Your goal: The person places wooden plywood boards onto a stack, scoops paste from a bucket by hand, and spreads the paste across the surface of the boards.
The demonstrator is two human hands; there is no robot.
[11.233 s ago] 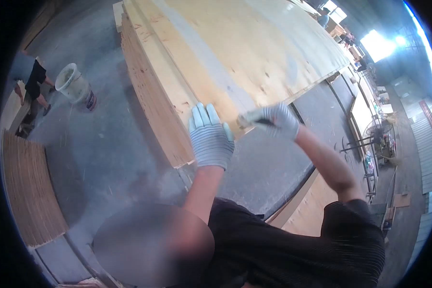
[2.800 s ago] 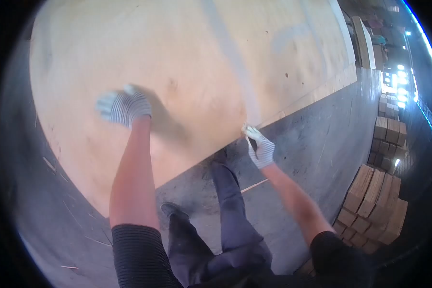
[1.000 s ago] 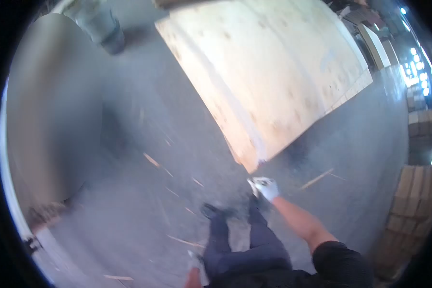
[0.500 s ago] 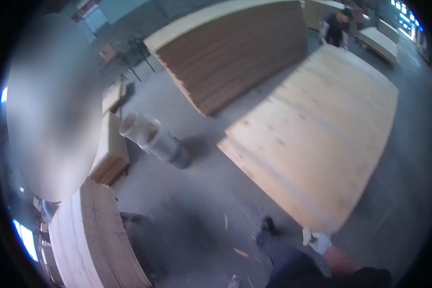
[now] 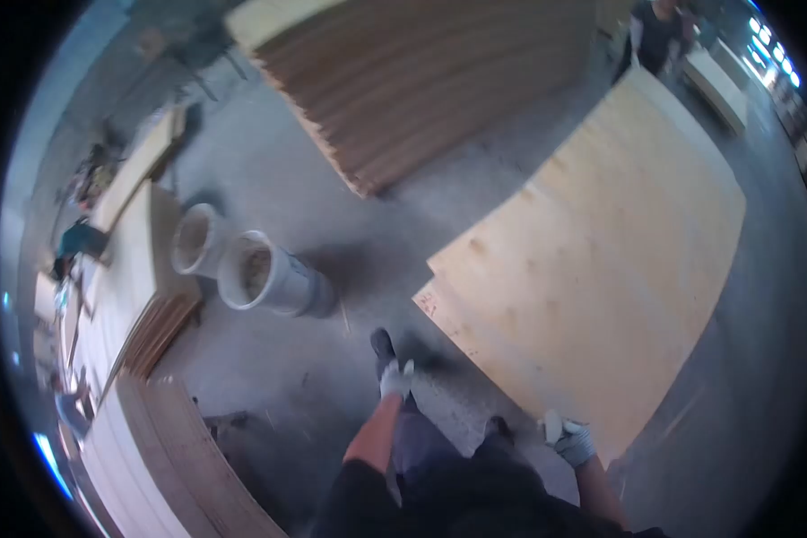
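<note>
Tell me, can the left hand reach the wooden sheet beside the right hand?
Probably yes: the left hand hangs apart from the wooden sheet, but nothing seems to block the way over the floor to its near edge.

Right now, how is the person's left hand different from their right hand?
The left hand is away from the big pale board, showing in front of a leg; the right hand is at the board's near edge, though whether it grips isn't clear. Stripes show on the right glove; the left glove looks plainer and blurry. Both hands wear pale gloves.
</note>
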